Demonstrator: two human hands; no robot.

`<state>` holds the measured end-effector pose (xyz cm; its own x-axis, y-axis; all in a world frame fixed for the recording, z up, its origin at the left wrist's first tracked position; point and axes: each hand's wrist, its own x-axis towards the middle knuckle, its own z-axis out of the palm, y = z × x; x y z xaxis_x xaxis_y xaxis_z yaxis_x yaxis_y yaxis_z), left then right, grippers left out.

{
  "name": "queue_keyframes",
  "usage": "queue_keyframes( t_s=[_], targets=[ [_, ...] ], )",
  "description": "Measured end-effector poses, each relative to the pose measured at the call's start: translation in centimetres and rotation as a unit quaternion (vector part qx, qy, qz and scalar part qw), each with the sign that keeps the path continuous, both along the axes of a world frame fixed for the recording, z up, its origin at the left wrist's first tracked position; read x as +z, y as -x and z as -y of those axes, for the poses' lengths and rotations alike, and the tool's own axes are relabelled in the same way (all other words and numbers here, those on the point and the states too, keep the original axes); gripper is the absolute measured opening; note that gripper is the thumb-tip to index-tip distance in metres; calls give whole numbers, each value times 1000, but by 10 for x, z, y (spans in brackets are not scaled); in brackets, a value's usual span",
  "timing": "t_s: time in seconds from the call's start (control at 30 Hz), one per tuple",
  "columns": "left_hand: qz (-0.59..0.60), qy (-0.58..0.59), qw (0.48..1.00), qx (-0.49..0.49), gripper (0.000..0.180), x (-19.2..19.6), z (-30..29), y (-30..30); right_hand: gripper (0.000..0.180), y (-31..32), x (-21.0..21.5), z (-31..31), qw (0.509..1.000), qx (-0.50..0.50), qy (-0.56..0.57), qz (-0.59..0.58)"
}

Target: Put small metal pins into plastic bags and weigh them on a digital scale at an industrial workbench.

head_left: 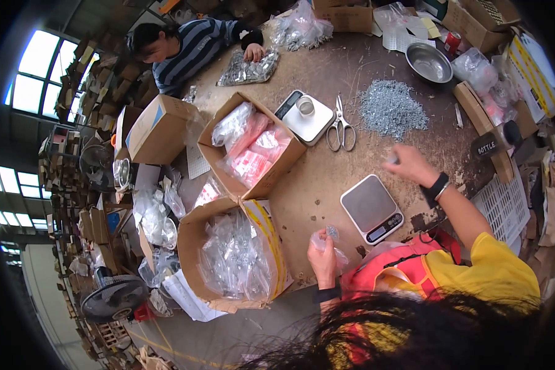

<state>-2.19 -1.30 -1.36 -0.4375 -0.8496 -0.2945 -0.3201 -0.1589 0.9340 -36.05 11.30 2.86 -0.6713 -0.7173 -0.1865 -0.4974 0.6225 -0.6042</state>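
Note:
Low in front of me, my left hand [324, 259] is closed on a small clear plastic bag [341, 258]. A few small grey metal pieces [332, 232] show at its upper end. My right hand [413, 165] is raised over the table, its fingers pinched round a small pale object [391, 159] too blurred to name. Beyond it lies a loose heap of small silvery metal parts [393, 110], like screws. Between my hands stands a digital scale [369, 203] with a bare grey plate. Farther back, a second scale [317, 126] bears a small clear cup [305, 106].
Scissors [341, 131] lie beside the second scale. To the left stand a carton of red-and-clear bags [277, 176] and a carton of filled clear bags [266, 246]. A metal bowl [429, 61] sits far right. A co-worker's hand [253, 52] rests on a bag across the table.

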Motion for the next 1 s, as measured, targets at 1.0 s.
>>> queue_keyframes(
  t_s=[1.0],
  targets=[
    [-4,-56,998,20,18,5,2,0,58,-29,-51,-28,981,42,188,4]
  ],
)
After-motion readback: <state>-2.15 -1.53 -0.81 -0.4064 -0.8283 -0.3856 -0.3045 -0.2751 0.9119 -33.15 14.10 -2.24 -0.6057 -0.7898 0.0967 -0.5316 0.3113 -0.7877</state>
